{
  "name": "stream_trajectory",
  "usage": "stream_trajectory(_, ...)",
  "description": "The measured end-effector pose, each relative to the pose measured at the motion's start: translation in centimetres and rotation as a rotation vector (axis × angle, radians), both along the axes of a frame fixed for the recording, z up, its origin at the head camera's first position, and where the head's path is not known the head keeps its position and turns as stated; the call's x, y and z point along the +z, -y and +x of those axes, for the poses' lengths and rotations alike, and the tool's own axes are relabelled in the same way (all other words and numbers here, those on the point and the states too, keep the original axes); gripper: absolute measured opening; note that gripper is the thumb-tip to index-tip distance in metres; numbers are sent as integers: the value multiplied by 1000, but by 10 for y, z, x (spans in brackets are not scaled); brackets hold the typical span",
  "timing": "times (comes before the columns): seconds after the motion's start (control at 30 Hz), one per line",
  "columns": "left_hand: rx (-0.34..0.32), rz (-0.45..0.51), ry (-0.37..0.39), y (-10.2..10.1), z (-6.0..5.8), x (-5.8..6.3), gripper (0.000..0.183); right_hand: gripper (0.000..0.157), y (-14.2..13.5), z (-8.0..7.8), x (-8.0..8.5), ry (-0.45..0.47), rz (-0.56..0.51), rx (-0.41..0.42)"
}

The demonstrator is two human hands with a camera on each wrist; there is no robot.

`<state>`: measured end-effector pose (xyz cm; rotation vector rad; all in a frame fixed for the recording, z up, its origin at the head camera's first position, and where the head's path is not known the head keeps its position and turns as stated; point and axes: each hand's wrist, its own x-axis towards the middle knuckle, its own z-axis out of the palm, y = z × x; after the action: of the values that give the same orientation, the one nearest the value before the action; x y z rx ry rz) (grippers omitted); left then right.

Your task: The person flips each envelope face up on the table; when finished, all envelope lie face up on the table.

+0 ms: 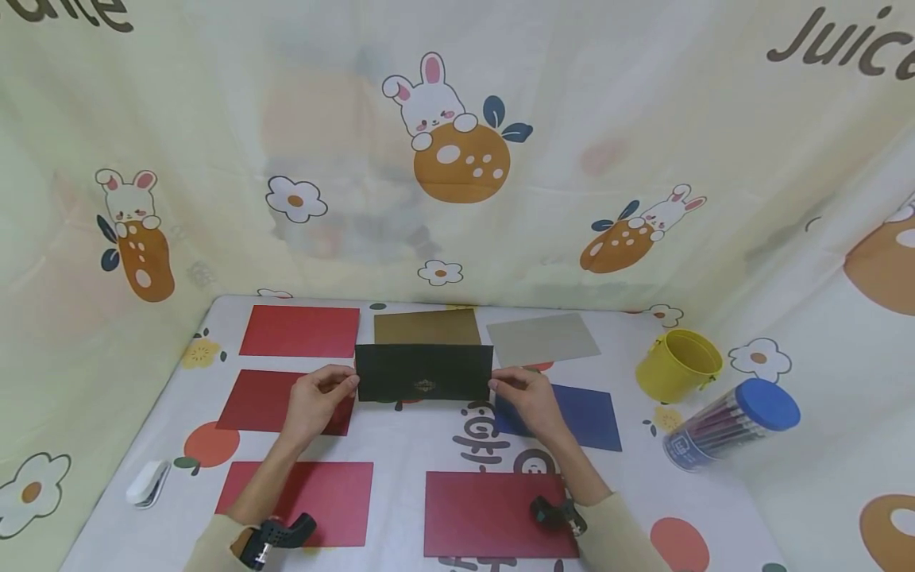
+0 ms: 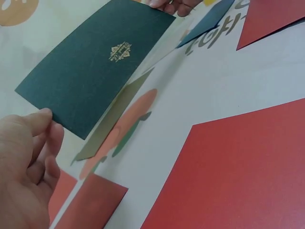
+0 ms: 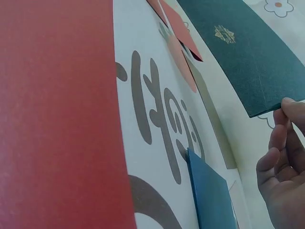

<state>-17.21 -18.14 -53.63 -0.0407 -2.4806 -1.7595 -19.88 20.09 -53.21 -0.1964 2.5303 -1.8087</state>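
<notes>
Two hands are seen at opposite ends of one dark green card (image 1: 425, 361), which is held up off the tabletop (image 1: 400, 445) at the centre of the clock, its gold emblem (image 1: 425, 386) turned to the near side. At its 9 o'clock end the card is pinched between thumb and forefinger of the left hand (image 1: 314, 401), the other fingers being curled inward; its 3 o'clock end is pinched likewise by the right hand (image 1: 529, 397). Around it, a bright red card (image 1: 300, 331) is laid between 9 and 10 o'clock, a brown card (image 1: 427, 327) at 12 and a silver-grey card (image 1: 543, 338) between 2 and 3. A dark red card (image 1: 250, 401), partly covered by the left hand, is placed between 8 and 9; a blue card (image 1: 586, 417), partly covered by the right, between 3 and 4. A near-left red card (image 1: 336, 504) is set between 7 and 8, a near-right red card (image 1: 486, 515) at 5. Farther out, a yellow bucket (image 1: 665, 373) is stood at 3, a clear, blue-lidded tub (image 1: 722, 433) just past it, and a white stapler (image 1: 148, 483) is placed at 8.
</notes>
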Motion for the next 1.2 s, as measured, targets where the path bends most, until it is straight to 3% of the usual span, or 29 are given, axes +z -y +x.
stream_trajectory(0.13,22,-16,-24,-3,-1,-2,24,24,2,-1,-2,-12,25,4)
stream_trajectory(0.33,38,-117,-52,-8,-4,-6,25,31,5,2,2,1,62,6)
stream_trajectory(0.5,-7,-177,-45,-11,-6,-10,32,28,5,3,-2,-24,143,11)
stream_trajectory(0.57,-24,-188,-40,-11,-6,-12,36,26,4,0,-9,-50,217,12)
stream_trajectory(0.83,-78,-284,-13,-12,-5,-16,41,28,11,0,-10,-97,490,31)
stream_trajectory(1.2,-153,-379,18,-11,-7,-18,49,33,15,1,-9,-46,605,83)
